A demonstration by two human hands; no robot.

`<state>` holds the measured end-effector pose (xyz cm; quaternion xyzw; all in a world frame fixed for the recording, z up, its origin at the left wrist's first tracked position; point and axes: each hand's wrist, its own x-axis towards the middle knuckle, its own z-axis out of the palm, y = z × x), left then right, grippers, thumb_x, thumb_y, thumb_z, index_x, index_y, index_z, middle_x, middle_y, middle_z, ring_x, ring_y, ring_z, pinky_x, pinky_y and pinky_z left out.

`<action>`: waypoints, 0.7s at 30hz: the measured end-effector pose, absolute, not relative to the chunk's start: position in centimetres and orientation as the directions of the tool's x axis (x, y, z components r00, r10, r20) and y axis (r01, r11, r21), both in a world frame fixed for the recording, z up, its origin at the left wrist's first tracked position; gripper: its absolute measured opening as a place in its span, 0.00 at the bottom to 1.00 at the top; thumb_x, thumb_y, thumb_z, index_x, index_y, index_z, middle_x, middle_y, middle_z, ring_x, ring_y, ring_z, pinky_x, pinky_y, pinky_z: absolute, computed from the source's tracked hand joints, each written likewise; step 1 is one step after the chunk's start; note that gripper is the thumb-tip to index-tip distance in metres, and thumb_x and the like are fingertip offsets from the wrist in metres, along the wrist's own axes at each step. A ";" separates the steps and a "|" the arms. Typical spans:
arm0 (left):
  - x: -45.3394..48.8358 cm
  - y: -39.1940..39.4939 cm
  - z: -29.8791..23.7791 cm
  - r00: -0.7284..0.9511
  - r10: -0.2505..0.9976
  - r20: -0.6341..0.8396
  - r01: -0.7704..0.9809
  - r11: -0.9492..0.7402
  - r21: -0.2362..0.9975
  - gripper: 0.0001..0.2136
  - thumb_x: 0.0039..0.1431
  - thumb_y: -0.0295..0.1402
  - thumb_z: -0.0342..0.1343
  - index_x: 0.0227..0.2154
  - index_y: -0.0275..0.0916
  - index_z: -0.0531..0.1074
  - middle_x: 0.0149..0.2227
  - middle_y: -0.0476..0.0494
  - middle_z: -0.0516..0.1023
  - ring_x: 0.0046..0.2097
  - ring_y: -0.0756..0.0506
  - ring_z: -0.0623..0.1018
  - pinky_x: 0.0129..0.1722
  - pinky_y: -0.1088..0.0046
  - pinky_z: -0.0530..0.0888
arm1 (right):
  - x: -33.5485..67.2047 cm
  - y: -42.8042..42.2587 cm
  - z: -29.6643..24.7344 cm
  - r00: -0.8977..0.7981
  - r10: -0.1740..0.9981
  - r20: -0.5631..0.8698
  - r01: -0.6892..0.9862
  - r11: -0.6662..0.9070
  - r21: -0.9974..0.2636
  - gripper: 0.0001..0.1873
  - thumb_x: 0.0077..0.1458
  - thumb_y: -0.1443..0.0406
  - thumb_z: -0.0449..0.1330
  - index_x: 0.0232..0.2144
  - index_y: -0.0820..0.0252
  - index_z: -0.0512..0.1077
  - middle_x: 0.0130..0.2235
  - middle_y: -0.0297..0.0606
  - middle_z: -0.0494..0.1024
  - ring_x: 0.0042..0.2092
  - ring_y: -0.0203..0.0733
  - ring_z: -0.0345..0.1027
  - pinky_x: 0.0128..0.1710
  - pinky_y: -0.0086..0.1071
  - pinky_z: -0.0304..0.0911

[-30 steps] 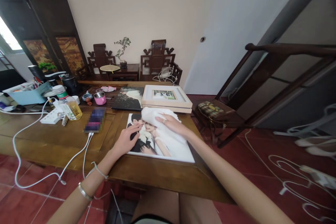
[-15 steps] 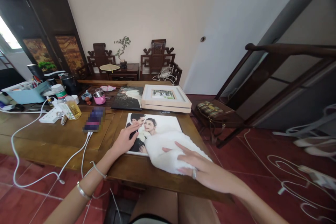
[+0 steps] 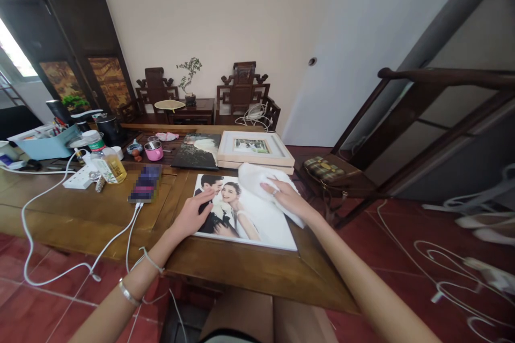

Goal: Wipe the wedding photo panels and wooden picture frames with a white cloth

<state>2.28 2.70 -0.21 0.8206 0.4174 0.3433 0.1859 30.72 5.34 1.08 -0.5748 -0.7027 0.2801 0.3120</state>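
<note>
A flat photo panel (image 3: 229, 214) with a wedding portrait lies on the wooden table in front of me. My left hand (image 3: 195, 213) rests on its left side, fingers stretched out and holding nothing. A fluffy white cloth (image 3: 253, 179) covers the panel's upper right corner and hangs past its right edge. My right hand (image 3: 281, 195) presses down on this cloth and grips it; some fingertips are sunk in its folds. Just behind the panel are a dark photo panel (image 3: 195, 153) and a pale stack of picture frames (image 3: 257, 158).
On the table's left are a phone (image 3: 145, 185) with cables, a power strip (image 3: 78, 178), an oil-coloured bottle (image 3: 115, 170), a pink cup (image 3: 154, 151) and a blue bin (image 3: 48, 144). A chair (image 3: 402, 112) with a plaid bag (image 3: 324, 168) stands right. White cables trail over the floor.
My right hand has moved the white cloth away from me, from the panel's lower right to its upper right corner, uncovering the lower part. My left hand has stayed in place.
</note>
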 end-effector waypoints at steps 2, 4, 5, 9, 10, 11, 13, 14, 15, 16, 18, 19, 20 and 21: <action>2.3 2.7 -0.2 0.411 0.813 0.412 0.562 -0.582 0.588 0.16 0.59 0.33 0.47 0.49 0.41 0.70 0.53 0.45 0.70 0.57 0.45 0.67 0.58 0.63 0.64 | 30.3 4.2 0.8 -0.129 0.988 0.082 0.680 0.149 -0.718 0.33 0.52 0.44 0.47 0.51 0.58 0.68 0.58 0.40 0.63 0.64 0.52 0.37 0.62 0.47 0.36; 2.3 2.7 -0.2 0.411 0.812 0.414 0.565 -0.583 0.583 0.17 0.59 0.32 0.47 0.50 0.40 0.69 0.54 0.45 0.70 0.57 0.45 0.67 0.58 0.62 0.63 | 30.0 2.1 1.1 -0.176 0.984 0.030 0.718 0.149 -0.680 0.32 0.53 0.45 0.47 0.51 0.58 0.67 0.59 0.39 0.63 0.64 0.51 0.34 0.62 0.47 0.35; 2.3 2.7 -0.2 0.414 0.811 0.413 0.567 -0.584 0.580 0.17 0.59 0.32 0.46 0.50 0.40 0.69 0.54 0.45 0.69 0.58 0.45 0.66 0.58 0.62 0.63 | 29.9 0.7 1.5 -0.218 0.976 -0.003 0.729 0.161 -0.665 0.31 0.54 0.46 0.47 0.51 0.57 0.67 0.59 0.39 0.62 0.64 0.52 0.34 0.62 0.48 0.35; 2.4 2.7 -0.1 0.419 0.811 0.408 0.571 -0.585 0.576 0.17 0.59 0.31 0.47 0.50 0.40 0.69 0.54 0.45 0.69 0.58 0.44 0.66 0.59 0.61 0.62 | 29.1 -5.3 4.2 -0.432 0.892 -0.131 0.701 0.241 -0.671 0.27 0.54 0.47 0.48 0.46 0.56 0.71 0.61 0.39 0.59 0.64 0.54 0.33 0.61 0.51 0.39; 2.4 2.7 -0.2 0.418 0.811 0.409 0.570 -0.584 0.578 0.17 0.58 0.31 0.47 0.50 0.40 0.69 0.54 0.45 0.69 0.58 0.44 0.67 0.59 0.61 0.63 | 29.0 -6.4 4.8 -0.486 0.861 -0.152 0.681 0.264 -0.683 0.25 0.55 0.47 0.49 0.45 0.56 0.72 0.61 0.38 0.59 0.64 0.54 0.32 0.61 0.50 0.39; 2.4 2.7 -0.1 0.418 0.811 0.409 0.567 -0.584 0.580 0.17 0.58 0.31 0.47 0.50 0.40 0.70 0.54 0.45 0.69 0.57 0.44 0.67 0.59 0.61 0.63 | 28.9 -7.2 5.2 -0.531 0.831 -0.166 0.661 0.284 -0.695 0.24 0.55 0.48 0.49 0.44 0.55 0.72 0.60 0.37 0.59 0.65 0.53 0.31 0.61 0.50 0.40; 2.4 2.7 -0.1 0.416 0.812 0.409 0.563 -0.583 0.585 0.17 0.58 0.31 0.48 0.49 0.40 0.70 0.54 0.44 0.70 0.57 0.44 0.67 0.59 0.61 0.63 | 29.0 -7.9 5.5 -0.578 0.795 -0.186 0.635 0.295 -0.714 0.23 0.55 0.48 0.49 0.44 0.55 0.72 0.60 0.37 0.61 0.65 0.51 0.31 0.61 0.49 0.40; 2.4 2.7 -0.1 0.415 0.813 0.408 0.563 -0.582 0.587 0.17 0.58 0.31 0.48 0.49 0.39 0.70 0.54 0.44 0.70 0.57 0.44 0.67 0.59 0.61 0.63 | 29.1 -7.7 5.3 -0.571 0.798 -0.193 0.636 0.281 -0.719 0.25 0.55 0.48 0.50 0.45 0.55 0.72 0.60 0.38 0.60 0.65 0.51 0.32 0.61 0.49 0.40; 2.4 2.7 -0.1 0.415 0.814 0.406 0.564 -0.580 0.588 0.16 0.58 0.31 0.48 0.49 0.39 0.70 0.54 0.44 0.70 0.57 0.44 0.67 0.59 0.61 0.63 | 29.3 -7.1 4.9 -0.547 0.814 -0.197 0.645 0.259 -0.719 0.26 0.54 0.47 0.50 0.47 0.56 0.71 0.60 0.40 0.60 0.64 0.52 0.34 0.61 0.49 0.40; 2.4 2.6 0.0 0.415 0.815 0.404 0.565 -0.580 0.588 0.16 0.58 0.31 0.48 0.49 0.39 0.70 0.54 0.44 0.70 0.57 0.44 0.67 0.59 0.61 0.62 | 29.5 -6.2 4.5 -0.509 0.839 -0.194 0.657 0.233 -0.717 0.29 0.53 0.46 0.50 0.48 0.57 0.70 0.61 0.41 0.58 0.64 0.53 0.37 0.61 0.49 0.40; 2.4 2.6 0.0 0.423 0.812 0.402 0.566 -0.583 0.583 0.17 0.59 0.31 0.47 0.49 0.39 0.70 0.54 0.45 0.69 0.58 0.44 0.66 0.59 0.62 0.62 | 29.9 -3.8 3.6 -0.426 0.890 -0.161 0.674 0.194 -0.713 0.33 0.52 0.44 0.50 0.51 0.58 0.68 0.62 0.43 0.56 0.63 0.54 0.41 0.61 0.50 0.39; 2.4 2.6 0.1 0.428 0.809 0.402 0.566 -0.587 0.579 0.17 0.59 0.31 0.47 0.50 0.40 0.70 0.54 0.45 0.69 0.58 0.45 0.66 0.59 0.62 0.62 | 30.1 -2.4 3.3 -0.391 0.911 -0.131 0.674 0.187 -0.715 0.33 0.51 0.44 0.50 0.52 0.58 0.68 0.62 0.43 0.55 0.63 0.55 0.43 0.61 0.50 0.38; 2.4 2.6 0.1 0.433 0.807 0.402 0.567 -0.590 0.575 0.17 0.59 0.31 0.47 0.50 0.40 0.69 0.55 0.45 0.69 0.58 0.45 0.66 0.59 0.62 0.62 | 30.1 -0.9 3.1 -0.367 0.925 -0.096 0.666 0.190 -0.721 0.33 0.51 0.44 0.51 0.52 0.57 0.68 0.61 0.42 0.56 0.63 0.55 0.44 0.61 0.50 0.38; 2.3 2.6 0.1 0.437 0.805 0.401 0.568 -0.593 0.572 0.17 0.59 0.31 0.47 0.50 0.41 0.69 0.55 0.46 0.68 0.58 0.45 0.66 0.59 0.62 0.62 | 30.2 0.5 3.0 -0.353 0.934 -0.059 0.652 0.200 -0.731 0.32 0.51 0.44 0.51 0.51 0.57 0.68 0.61 0.41 0.58 0.62 0.55 0.44 0.61 0.50 0.38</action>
